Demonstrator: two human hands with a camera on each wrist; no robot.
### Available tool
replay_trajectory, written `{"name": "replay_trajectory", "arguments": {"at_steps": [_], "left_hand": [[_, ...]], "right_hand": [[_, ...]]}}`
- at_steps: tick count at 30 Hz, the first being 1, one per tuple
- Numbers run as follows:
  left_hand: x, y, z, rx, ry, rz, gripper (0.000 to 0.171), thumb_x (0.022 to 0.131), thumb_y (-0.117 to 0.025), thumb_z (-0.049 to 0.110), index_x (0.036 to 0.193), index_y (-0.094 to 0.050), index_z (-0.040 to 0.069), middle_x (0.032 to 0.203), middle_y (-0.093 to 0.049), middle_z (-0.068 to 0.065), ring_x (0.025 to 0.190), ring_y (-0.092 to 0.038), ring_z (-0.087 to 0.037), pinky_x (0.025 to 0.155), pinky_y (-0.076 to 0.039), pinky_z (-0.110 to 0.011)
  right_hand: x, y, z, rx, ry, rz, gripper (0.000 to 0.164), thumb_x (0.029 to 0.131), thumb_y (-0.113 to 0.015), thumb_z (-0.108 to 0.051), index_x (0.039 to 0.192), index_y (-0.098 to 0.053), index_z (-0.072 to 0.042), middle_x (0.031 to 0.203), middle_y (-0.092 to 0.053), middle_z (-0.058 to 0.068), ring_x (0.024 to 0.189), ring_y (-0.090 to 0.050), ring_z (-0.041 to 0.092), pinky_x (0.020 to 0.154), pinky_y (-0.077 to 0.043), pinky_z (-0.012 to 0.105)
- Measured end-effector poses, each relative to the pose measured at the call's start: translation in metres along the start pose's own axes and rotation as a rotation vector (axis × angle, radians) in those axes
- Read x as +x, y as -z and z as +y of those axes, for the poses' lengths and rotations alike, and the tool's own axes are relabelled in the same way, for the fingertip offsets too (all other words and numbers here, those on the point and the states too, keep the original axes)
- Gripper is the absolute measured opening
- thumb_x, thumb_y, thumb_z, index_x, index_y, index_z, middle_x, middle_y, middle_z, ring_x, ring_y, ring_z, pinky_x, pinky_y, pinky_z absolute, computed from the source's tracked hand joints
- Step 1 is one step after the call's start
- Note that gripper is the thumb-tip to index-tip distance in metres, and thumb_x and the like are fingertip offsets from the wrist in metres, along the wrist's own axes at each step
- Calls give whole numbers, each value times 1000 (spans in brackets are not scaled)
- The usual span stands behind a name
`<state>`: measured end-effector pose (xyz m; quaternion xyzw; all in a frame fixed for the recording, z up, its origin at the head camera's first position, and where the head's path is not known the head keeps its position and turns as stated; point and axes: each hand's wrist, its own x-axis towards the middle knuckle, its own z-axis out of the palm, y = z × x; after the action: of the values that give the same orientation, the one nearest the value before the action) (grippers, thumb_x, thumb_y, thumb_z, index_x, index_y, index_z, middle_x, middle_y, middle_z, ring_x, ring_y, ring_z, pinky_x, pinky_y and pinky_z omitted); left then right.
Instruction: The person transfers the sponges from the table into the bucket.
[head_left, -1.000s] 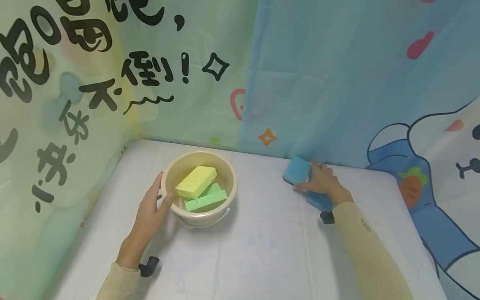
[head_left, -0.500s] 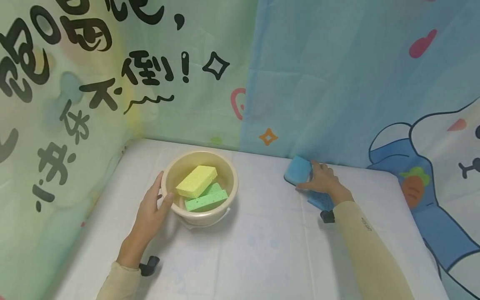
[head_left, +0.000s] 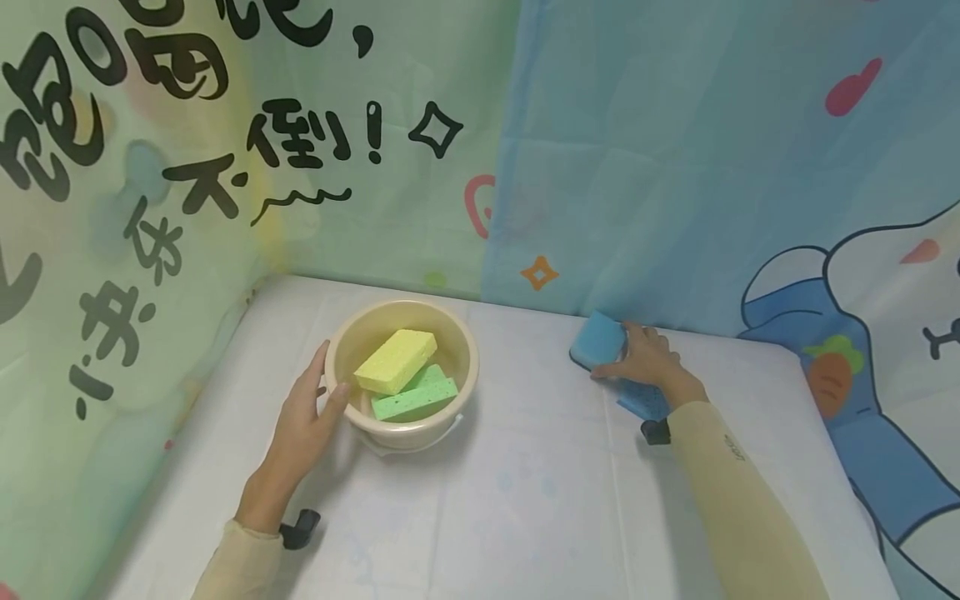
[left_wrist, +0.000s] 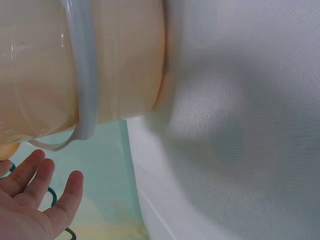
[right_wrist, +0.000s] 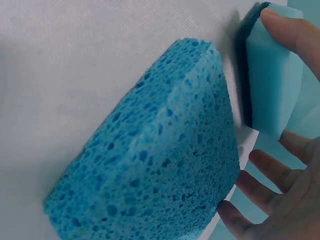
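Note:
A cream bucket (head_left: 408, 435) with a pale handle stands at the table's back left, holding a yellow sponge (head_left: 395, 362) and green sponge pieces (head_left: 415, 402). My left hand (head_left: 300, 425) rests against the bucket's left side at the rim; in the left wrist view several fingers are loosely extended. At the back right my right hand (head_left: 651, 363) pinches a light blue scouring sponge (head_left: 597, 340) with a dark underside, thumb at one end and a finger at the other. Beneath that hand lies a porous blue sponge (right_wrist: 165, 150), apart from the fingers' grip and partly hidden in the head view.
A white cloth covers the table (head_left: 510, 500). Printed fabric hangs (head_left: 637, 167) close behind the table's back edge and along its left side. The scouring sponge sits near the back edge.
The head view has shifted slightly. My right thumb has settled a little further along the scouring sponge; the left hand and bucket have stayed in place.

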<state>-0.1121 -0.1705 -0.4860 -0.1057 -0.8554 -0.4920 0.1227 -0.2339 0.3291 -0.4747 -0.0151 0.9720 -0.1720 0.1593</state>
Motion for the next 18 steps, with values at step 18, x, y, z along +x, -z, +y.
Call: {"name": "replay_trajectory", "arguments": {"at_steps": [18], "left_hand": [[0, -1, 1, -10, 5, -9, 65, 104, -53, 21, 160, -23, 10, 160, -32, -11, 139, -38, -33, 103, -42, -61]], "right_hand": [[-17, -2, -17, -11, 92, 92, 117, 74, -78, -65, 148, -30, 12, 146, -32, 37, 131, -28, 57, 96, -30, 76]]}}
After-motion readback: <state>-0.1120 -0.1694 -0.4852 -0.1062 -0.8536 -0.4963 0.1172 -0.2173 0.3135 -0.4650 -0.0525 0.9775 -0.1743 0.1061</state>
